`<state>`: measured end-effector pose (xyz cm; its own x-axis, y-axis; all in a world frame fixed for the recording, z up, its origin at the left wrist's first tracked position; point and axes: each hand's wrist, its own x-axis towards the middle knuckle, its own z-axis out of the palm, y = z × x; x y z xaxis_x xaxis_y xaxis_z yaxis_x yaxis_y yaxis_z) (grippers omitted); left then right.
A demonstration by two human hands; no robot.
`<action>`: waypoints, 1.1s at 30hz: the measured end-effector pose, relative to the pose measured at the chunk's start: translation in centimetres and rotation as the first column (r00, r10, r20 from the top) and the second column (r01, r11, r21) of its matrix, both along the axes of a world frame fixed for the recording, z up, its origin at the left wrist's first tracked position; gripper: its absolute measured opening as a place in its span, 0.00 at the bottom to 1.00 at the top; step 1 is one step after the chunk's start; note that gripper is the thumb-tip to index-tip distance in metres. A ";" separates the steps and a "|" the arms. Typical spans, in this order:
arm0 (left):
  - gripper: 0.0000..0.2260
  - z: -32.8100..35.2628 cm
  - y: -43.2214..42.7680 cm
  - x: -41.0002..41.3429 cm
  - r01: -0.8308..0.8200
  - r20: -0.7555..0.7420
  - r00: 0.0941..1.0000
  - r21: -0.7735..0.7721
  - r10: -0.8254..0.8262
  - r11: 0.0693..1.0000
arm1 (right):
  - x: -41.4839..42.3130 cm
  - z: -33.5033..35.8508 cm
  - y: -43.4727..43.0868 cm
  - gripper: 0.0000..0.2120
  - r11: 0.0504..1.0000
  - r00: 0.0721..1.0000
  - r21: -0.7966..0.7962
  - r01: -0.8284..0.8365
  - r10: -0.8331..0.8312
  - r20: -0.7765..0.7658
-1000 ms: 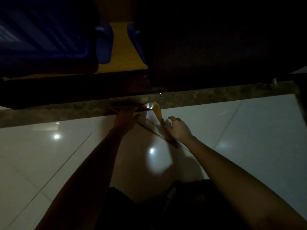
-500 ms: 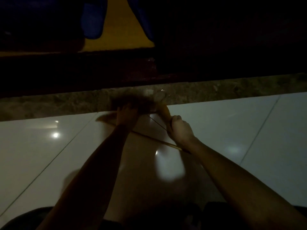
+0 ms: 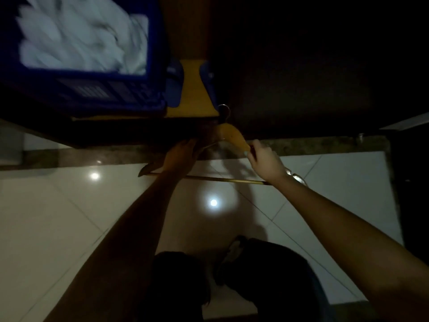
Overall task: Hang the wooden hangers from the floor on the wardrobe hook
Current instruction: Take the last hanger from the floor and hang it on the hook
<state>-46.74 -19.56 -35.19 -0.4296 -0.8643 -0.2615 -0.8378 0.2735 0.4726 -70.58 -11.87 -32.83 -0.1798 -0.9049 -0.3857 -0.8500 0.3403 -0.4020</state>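
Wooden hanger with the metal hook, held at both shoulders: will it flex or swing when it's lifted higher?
The wooden hanger looks rigid, a thick curved bar, so it probably won't flex. The right hand and left hand each take a side, so swing seems unlikely. Its thin lower rod may be the weakest part.

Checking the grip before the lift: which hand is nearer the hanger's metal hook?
Right. The right hand grips the shoulder just below the metal hook; the left hand sits farther left.

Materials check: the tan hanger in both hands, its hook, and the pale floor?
Tan curved hanger: looks like smooth wood, warm even colour. Small silver hook: probably metal wire, thin with a glint. Pale glossy floor: polished tile, seams and mirror-like light spots.
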 end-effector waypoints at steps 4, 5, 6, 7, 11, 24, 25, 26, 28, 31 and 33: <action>0.18 16.4 -2.2 1.9 -0.023 -0.069 0.997 -0.001 0.023 1.000 | 1.0 15.7 -2.0 0.12 0.998 0.998 -0.069 0.014 -0.009 0.067; 0.16 20.6 -3.0 2.4 -0.018 -0.090 0.996 -0.018 0.016 1.000 | 1.5 19.8 -2.7 0.12 0.995 0.997 -0.099 0.019 -0.012 0.075; 0.15 24.7 -3.8 2.8 -0.014 -0.118 0.993 -0.033 0.010 0.999 | 2.0 23.8 -3.4 0.13 0.991 0.997 -0.135 0.025 -0.014 0.081; 0.15 28.6 -4.8 3.4 -0.012 -0.150 0.989 -0.063 0.002 0.998 | 2.5 27.7 -4.3 0.14 0.983 0.997 -0.184 0.023 -0.009 0.078; 0.14 42.7 -9.1 6.2 -0.019 -0.189 0.981 -0.269 -0.034 0.963 | 5.3 41.6 -7.7 0.17 0.918 0.999 -0.397 0.015 0.006 0.050; 0.16 74.0 -14.9 18.8 -0.125 -0.264 0.958 -0.739 -0.114 0.662 | 19.0 68.3 -13.6 0.20 0.485 0.990 -0.867 0.112 -0.133 0.053; 0.16 75.6 -15.0 19.6 -0.130 -0.267 0.956 -0.758 -0.123 0.639 | 19.9 69.2 -13.9 0.20 0.445 0.988 -0.886 0.129 -0.135 0.076; 0.16 77.1 -15.0 20.2 -0.133 -0.271 0.953 -0.775 -0.134 0.618 | 20.6 70.1 -14.1 0.20 0.408 0.986 -0.901 0.148 -0.137 0.099; 0.16 80.0 -15.1 20.8 -0.132 -0.262 0.953 -0.815 -0.155 0.564 | 21.6 72.0 -14.5 0.20 0.365 0.983 -0.917 0.162 -0.144 0.117; 0.15 83.6 -15.6 20.8 -0.140 -0.244 0.960 -0.844 -0.137 0.518 | 22.2 75.2 -15.6 0.19 0.336 0.980 -0.925 0.175 -0.152 0.130; 0.15 85.7 -16.8 20.4 -0.166 -0.268 0.955 -0.838 -0.128 0.520 | 22.1 77.4 -16.8 0.19 0.323 0.978 -0.929 0.182 -0.155 0.138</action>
<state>-26.30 -36.32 50.48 -0.3317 -0.6154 0.7150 -0.7286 0.6486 0.2202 -48.48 -28.69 44.62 -0.3786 -0.6249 0.6828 -0.8097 -0.1338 -0.5714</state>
